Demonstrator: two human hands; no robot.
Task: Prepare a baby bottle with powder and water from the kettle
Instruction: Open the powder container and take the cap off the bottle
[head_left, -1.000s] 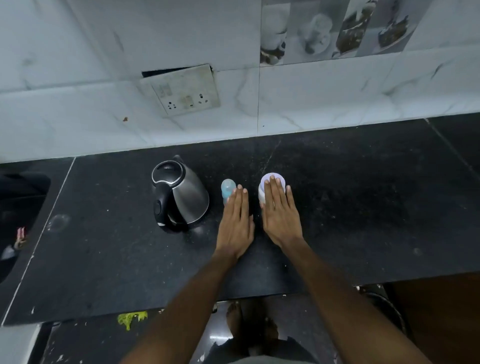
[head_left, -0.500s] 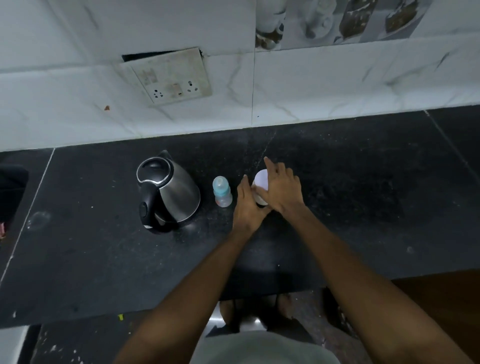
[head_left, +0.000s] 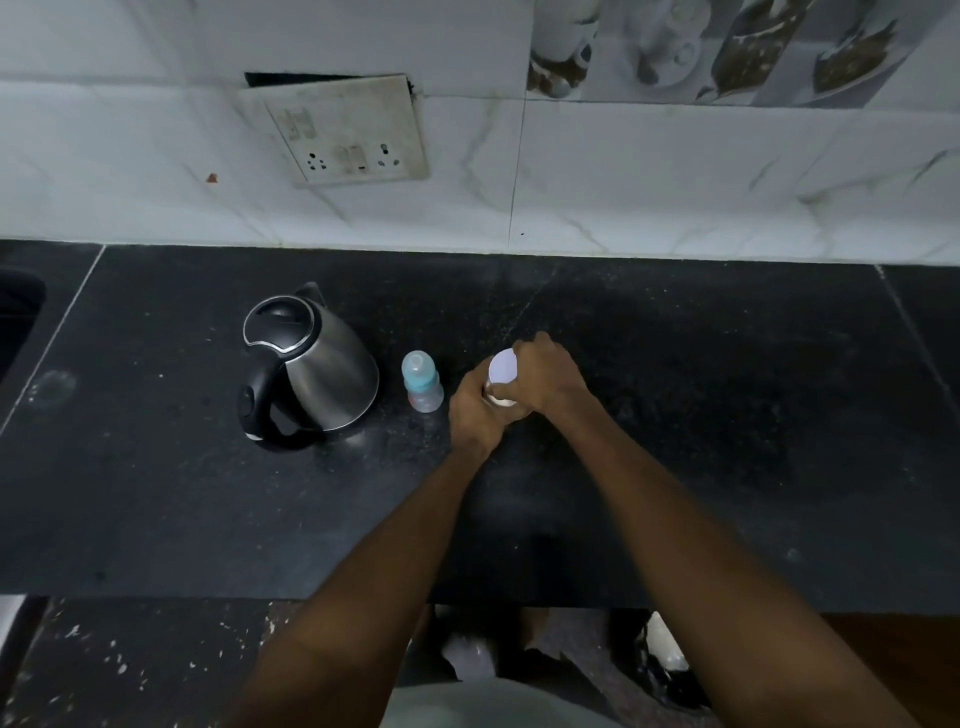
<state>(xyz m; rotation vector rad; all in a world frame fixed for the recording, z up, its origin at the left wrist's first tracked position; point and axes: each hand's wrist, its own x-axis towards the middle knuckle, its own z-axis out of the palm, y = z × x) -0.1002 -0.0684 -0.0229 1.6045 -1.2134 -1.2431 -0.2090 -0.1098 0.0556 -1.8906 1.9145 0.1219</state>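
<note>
A dark, speckled stone countertop (head_left: 675, 415) with a matte, dusty surface runs across the view, backed by a wall of glossy white marble-patterned tiles (head_left: 675, 182). On that wall hangs a grubby cream plastic switch-and-socket plate (head_left: 345, 132), tilted out at its top edge. On the counter's left part stands a brushed stainless-steel kettle with a black plastic lid and handle (head_left: 311, 371), conical in shape, its spout towards the wall. Just beside it, to the right and not touching, stands a small clear plastic baby bottle with a pale blue collar and domed cap (head_left: 422, 384), upright.

Right of the bottle, both hands meet on a small white cylindrical powder container with a round flat lid (head_left: 503, 366) (only its lid and a strip of its side show between the fingers). The left hand (head_left: 475, 410) wraps its curled fingers round the container's body from the left. The right hand (head_left: 545, 376) curls over the lid's right edge, knuckles raised. Both bare forearms reach in from the bottom edge, converging at the container.
</note>
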